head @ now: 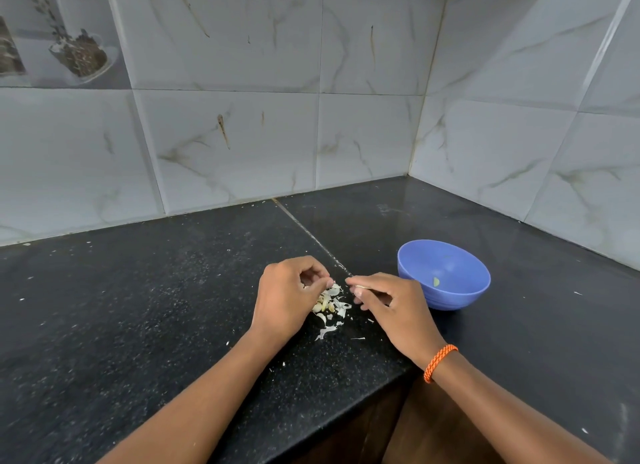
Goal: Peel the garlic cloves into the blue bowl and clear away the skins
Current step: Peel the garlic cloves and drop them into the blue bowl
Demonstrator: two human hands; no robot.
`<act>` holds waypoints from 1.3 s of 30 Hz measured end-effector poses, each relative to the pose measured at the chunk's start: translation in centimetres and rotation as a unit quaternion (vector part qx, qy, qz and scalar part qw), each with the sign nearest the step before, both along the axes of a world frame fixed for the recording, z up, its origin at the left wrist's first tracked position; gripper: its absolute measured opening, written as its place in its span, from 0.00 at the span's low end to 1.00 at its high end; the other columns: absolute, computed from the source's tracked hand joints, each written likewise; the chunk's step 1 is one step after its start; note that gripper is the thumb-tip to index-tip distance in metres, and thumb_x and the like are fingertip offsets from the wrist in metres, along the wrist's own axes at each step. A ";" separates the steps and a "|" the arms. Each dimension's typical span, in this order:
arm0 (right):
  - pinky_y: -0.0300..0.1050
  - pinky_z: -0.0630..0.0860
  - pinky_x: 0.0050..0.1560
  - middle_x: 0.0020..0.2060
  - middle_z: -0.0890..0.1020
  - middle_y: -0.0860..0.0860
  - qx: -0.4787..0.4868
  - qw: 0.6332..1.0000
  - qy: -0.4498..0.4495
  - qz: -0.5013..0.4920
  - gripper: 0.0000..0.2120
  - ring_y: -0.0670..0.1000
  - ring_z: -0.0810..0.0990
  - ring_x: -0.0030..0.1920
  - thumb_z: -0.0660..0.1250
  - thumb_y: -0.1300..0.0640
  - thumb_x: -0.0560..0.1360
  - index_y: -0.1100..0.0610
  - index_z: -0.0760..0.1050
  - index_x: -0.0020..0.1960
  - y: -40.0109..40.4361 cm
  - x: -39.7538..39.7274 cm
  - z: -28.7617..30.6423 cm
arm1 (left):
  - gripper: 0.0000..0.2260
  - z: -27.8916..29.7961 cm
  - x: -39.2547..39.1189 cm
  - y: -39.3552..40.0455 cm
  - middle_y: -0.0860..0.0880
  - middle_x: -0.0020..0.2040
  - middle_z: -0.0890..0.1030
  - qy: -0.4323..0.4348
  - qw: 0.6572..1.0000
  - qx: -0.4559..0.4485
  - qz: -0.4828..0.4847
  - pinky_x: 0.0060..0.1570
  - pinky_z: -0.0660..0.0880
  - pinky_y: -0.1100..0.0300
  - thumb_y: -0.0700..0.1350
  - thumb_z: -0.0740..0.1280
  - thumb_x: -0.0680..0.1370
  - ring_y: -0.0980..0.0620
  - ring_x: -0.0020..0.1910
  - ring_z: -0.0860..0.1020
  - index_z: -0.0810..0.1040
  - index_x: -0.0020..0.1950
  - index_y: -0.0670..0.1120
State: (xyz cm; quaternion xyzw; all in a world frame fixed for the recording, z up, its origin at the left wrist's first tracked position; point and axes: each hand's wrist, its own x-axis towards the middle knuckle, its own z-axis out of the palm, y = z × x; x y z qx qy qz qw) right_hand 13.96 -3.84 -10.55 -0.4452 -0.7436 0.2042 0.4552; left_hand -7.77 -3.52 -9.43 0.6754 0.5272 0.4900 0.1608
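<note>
Round blue plastic bowl (444,275) on the black speckled stone counter (138,307); all places below taken from the bowl.

Progress, as judged: early to middle. Inside the bowl, one small pale-green piece (436,282), probably a peeled clove; nothing else shows in it. Left of the bowl, a small heap of pale garlic cloves and papery white skins (329,304) lies on the counter, cloves and skins mixed. Loose skin flakes (325,332) trail from the heap toward the counter's front edge. Several cloves look unpeeled; no skins cleared yet. Most of the peeling and all the clearing remain.

Left hand (287,297), farther left of the bowl, over the heap: fingers curled, fingertips pinching something small at the heap's top; clove or skin, cannot tell.

Right hand (388,304), just beside the bowl's left wall: thumb and forefinger pinch a thin pale strip, likely skin or stem. Braided orange wristband (440,362) on that wrist.

Writing: none readable. No brands or labels. A printed wall tile (69,47), far left and above the bowl, shows a spice picture, no text.
</note>
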 end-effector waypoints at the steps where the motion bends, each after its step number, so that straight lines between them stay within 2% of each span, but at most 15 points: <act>1: 0.41 0.83 0.48 0.47 0.87 0.41 0.004 1.000 -0.008 -0.001 0.12 0.46 0.86 0.47 0.72 0.62 0.82 0.49 0.88 0.60 0.0 0.0 0.1 | 0.09 0.0 0.0 0.0 0.58 0.38 0.84 0.002 1.000 0.004 -0.001 0.45 0.80 0.57 0.43 0.81 0.75 0.56 0.41 0.83 0.84 0.40 0.54; 3: 0.37 0.79 0.46 0.46 0.86 0.40 0.021 0.999 -0.033 -0.002 0.13 0.45 0.85 0.48 0.71 0.61 0.82 0.47 0.88 0.60 -0.1 0.0 0.3 | 0.11 0.0 0.2 0.0 0.56 0.37 0.83 -0.010 1.000 0.008 -0.007 0.45 0.80 0.55 0.41 0.81 0.74 0.54 0.39 0.82 0.83 0.41 0.54; 6: 0.38 0.81 0.52 0.48 0.87 0.39 0.002 1.000 -0.020 0.015 0.13 0.43 0.85 0.52 0.69 0.59 0.83 0.47 0.86 0.64 0.0 0.0 0.2 | 0.05 -0.1 0.3 -0.1 0.56 0.35 0.84 -0.035 0.999 0.005 -0.025 0.44 0.79 0.60 0.44 0.76 0.81 0.55 0.37 0.84 0.87 0.49 0.55; 8: 0.41 0.83 0.52 0.49 0.87 0.38 -0.015 1.000 -0.004 0.021 0.15 0.44 0.85 0.52 0.66 0.58 0.85 0.47 0.83 0.69 0.1 0.1 0.1 | 0.09 -0.3 0.3 0.0 0.60 0.42 0.86 -0.006 0.999 0.016 -0.033 0.51 0.80 0.60 0.41 0.73 0.83 0.58 0.45 0.85 0.89 0.54 0.55; 10: 0.40 0.82 0.49 0.50 0.86 0.38 -0.022 0.999 -0.001 0.024 0.18 0.45 0.84 0.51 0.62 0.58 0.87 0.45 0.78 0.73 0.2 0.0 0.0 | 0.10 -0.4 0.4 0.1 0.63 0.48 0.86 0.023 0.999 0.022 -0.038 0.57 0.79 0.57 0.41 0.74 0.82 0.59 0.53 0.82 0.89 0.55 0.57; 14: 0.39 0.81 0.48 0.48 0.86 0.42 -0.018 0.999 -0.020 0.046 0.21 0.49 0.83 0.47 0.57 0.56 0.89 0.41 0.70 0.79 0.2 -0.1 0.3 | 0.06 -0.6 1.0 0.0 0.65 0.50 0.85 0.046 0.997 0.015 -0.054 0.59 0.76 0.57 0.49 0.75 0.81 0.59 0.58 0.78 0.88 0.55 0.60; 16: 0.41 0.81 0.47 0.44 0.86 0.45 -0.021 0.998 -0.021 0.055 0.18 0.50 0.84 0.44 0.58 0.55 0.89 0.43 0.71 0.77 0.1 -0.1 0.5 | 0.04 -0.5 1.2 -0.2 0.65 0.49 0.85 0.048 0.997 0.020 -0.062 0.58 0.74 0.58 0.52 0.76 0.80 0.60 0.58 0.77 0.88 0.54 0.60; 21: 0.44 0.82 0.44 0.41 0.87 0.46 -0.030 0.997 0.019 0.073 0.03 0.50 0.85 0.41 0.66 0.56 0.86 0.51 0.74 0.58 -0.3 -0.2 1.0 | 0.02 -0.6 1.5 -0.3 0.64 0.46 0.84 0.046 0.998 0.023 -0.048 0.53 0.75 0.57 0.52 0.76 0.80 0.58 0.54 0.77 0.86 0.47 0.59; 25: 0.32 0.73 0.39 0.40 0.82 0.45 0.046 0.999 0.006 0.003 0.03 0.48 0.81 0.40 0.75 0.57 0.80 0.50 0.83 0.52 -0.3 -0.3 1.0 | 0.05 -0.6 1.5 -0.3 0.63 0.43 0.84 0.048 0.998 0.013 -0.037 0.50 0.75 0.56 0.53 0.78 0.78 0.57 0.52 0.77 0.85 0.43 0.58; 30: 0.30 0.75 0.45 0.47 0.83 0.43 0.105 0.994 -0.038 -0.015 0.09 0.46 0.83 0.47 0.74 0.62 0.80 0.52 0.87 0.57 -0.2 -0.5 0.4 | 0.07 -0.6 1.6 -0.4 0.63 0.42 0.83 0.056 0.998 0.016 -0.022 0.48 0.75 0.54 0.52 0.78 0.77 0.57 0.50 0.77 0.83 0.40 0.57; 33: 0.32 0.77 0.46 0.49 0.85 0.42 0.087 0.996 -0.024 -0.009 0.11 0.46 0.84 0.49 0.73 0.63 0.81 0.51 0.86 0.60 -0.1 -0.3 0.3 | 0.06 -0.5 1.5 -0.4 0.62 0.41 0.83 0.055 0.998 0.016 -0.020 0.48 0.75 0.55 0.52 0.78 0.77 0.57 0.50 0.77 0.84 0.41 0.58; 36: 0.34 0.81 0.50 0.51 0.86 0.42 0.044 0.999 0.012 0.008 0.09 0.44 0.86 0.53 0.73 0.58 0.81 0.52 0.86 0.60 0.0 -0.2 0.4 | 0.06 -0.4 1.4 -0.4 0.62 0.41 0.83 0.059 0.998 0.017 -0.021 0.48 0.76 0.53 0.52 0.78 0.77 0.57 0.50 0.77 0.85 0.41 0.58; 39: 0.37 0.83 0.52 0.50 0.87 0.43 0.018 0.999 0.035 0.014 0.09 0.44 0.87 0.52 0.75 0.56 0.80 0.53 0.87 0.59 0.1 -0.2 0.3 | 0.07 -0.3 1.3 -0.3 0.62 0.41 0.83 0.069 0.997 0.019 -0.017 0.47 0.76 0.53 0.51 0.79 0.77 0.57 0.50 0.76 0.84 0.41 0.57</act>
